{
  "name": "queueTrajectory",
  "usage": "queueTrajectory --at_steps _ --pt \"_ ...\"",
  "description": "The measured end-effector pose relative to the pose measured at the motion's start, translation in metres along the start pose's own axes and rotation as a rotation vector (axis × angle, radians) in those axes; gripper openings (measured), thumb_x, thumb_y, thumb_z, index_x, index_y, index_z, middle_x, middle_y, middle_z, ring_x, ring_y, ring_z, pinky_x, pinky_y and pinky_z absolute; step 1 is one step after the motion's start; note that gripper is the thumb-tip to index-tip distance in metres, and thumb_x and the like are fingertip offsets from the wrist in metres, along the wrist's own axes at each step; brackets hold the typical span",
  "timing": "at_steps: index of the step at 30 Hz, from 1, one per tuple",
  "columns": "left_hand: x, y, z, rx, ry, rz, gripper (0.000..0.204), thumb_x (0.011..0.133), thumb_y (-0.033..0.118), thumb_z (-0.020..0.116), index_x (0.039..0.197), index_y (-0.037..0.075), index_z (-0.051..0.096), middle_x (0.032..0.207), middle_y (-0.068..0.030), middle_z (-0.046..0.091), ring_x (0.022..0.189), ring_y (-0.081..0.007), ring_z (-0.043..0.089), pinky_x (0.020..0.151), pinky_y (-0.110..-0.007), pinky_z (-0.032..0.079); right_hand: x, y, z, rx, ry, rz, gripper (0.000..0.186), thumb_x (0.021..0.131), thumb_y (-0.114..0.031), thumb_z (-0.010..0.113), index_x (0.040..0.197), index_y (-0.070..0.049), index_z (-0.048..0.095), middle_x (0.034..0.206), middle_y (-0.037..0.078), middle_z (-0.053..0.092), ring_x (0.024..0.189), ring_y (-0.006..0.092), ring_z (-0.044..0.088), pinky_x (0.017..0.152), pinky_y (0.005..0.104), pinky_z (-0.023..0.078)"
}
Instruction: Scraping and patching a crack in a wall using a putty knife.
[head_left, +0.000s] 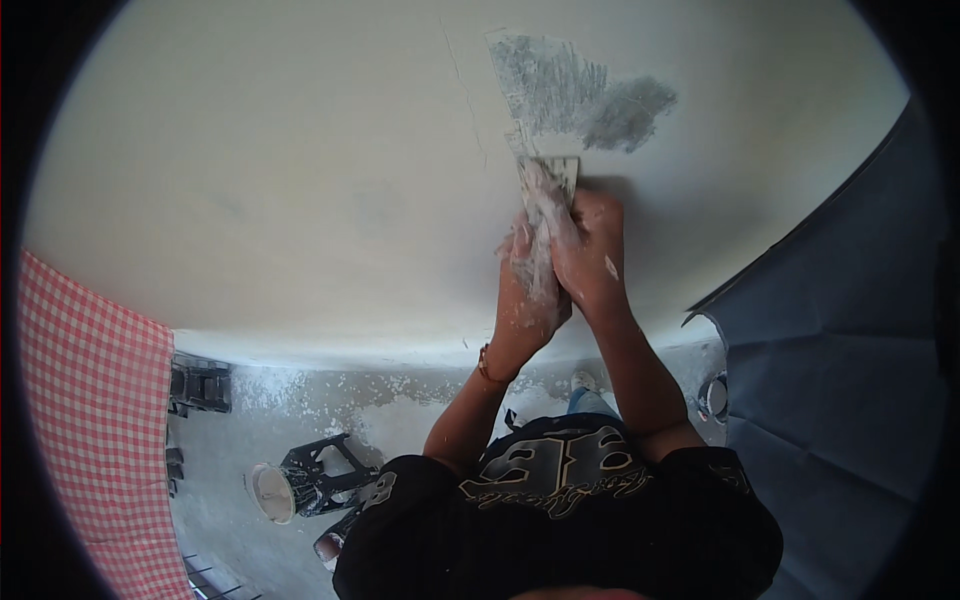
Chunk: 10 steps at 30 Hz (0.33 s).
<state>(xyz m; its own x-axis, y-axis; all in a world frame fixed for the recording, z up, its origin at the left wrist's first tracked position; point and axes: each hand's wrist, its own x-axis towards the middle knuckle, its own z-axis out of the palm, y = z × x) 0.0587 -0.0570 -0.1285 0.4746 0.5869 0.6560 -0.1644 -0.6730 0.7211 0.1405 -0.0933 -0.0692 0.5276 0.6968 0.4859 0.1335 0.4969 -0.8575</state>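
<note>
Both hands are together at a pale wall, just below a rough grey patch where the coating is off. My right hand is closed on a putty knife, its wide blade against the wall and pointing up at the patch. Close beside it, my left hand is closed around the lower part of the tool; the handle is hidden between the hands. White paste smears the fingers and the blade.
A thin crack runs down the wall left of the patch. Red checked cloth hangs at left, a dark sheet at right. Below, the floor holds white crumbs, a black stool, a bucket with pale contents and a round container.
</note>
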Motion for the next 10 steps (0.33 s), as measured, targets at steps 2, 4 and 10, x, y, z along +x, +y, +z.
queueTrajectory --at_steps 2,4,10 --pt "0.014 0.012 -0.016 -0.06 0.001 -0.11 0.049 0.079 0.004 0.065 0.125 -0.007 0.049 0.104 -0.0214 0.066 0.094 -0.0384 0.061 0.086 -0.043 0.047 0.004 -0.006 0.005 -0.064 -0.001 -0.031 0.027 0.102 -0.009 0.061 0.079 0.006 0.064 0.066 0.005 0.065 0.061 0.0086 0.06 0.056 0.0291 0.05" --pt "0.009 0.005 -0.016 -0.304 0.005 -0.262 0.051 0.078 0.003 0.064 0.125 -0.008 0.049 0.104 -0.0223 0.064 0.094 -0.041 0.059 0.087 -0.042 0.046 0.015 -0.004 0.01 -0.044 -0.038 -0.16 0.028 0.102 -0.01 0.062 0.079 0.006 0.065 0.065 0.005 0.064 0.06 0.0086 0.06 0.055 0.0295 0.05" --pt "0.023 0.027 -0.023 -0.499 -0.038 -0.529 0.067 0.094 0.02 0.066 0.148 -0.006 0.038 0.143 -0.0191 0.055 0.114 -0.0316 0.061 0.102 -0.045 0.044 0.021 -0.02 0.009 -0.007 -0.038 0.011 0.026 0.101 -0.02 0.068 0.089 0.002 0.073 0.067 0.008 0.066 0.058 0.0111 0.061 0.057 0.0311 0.054"
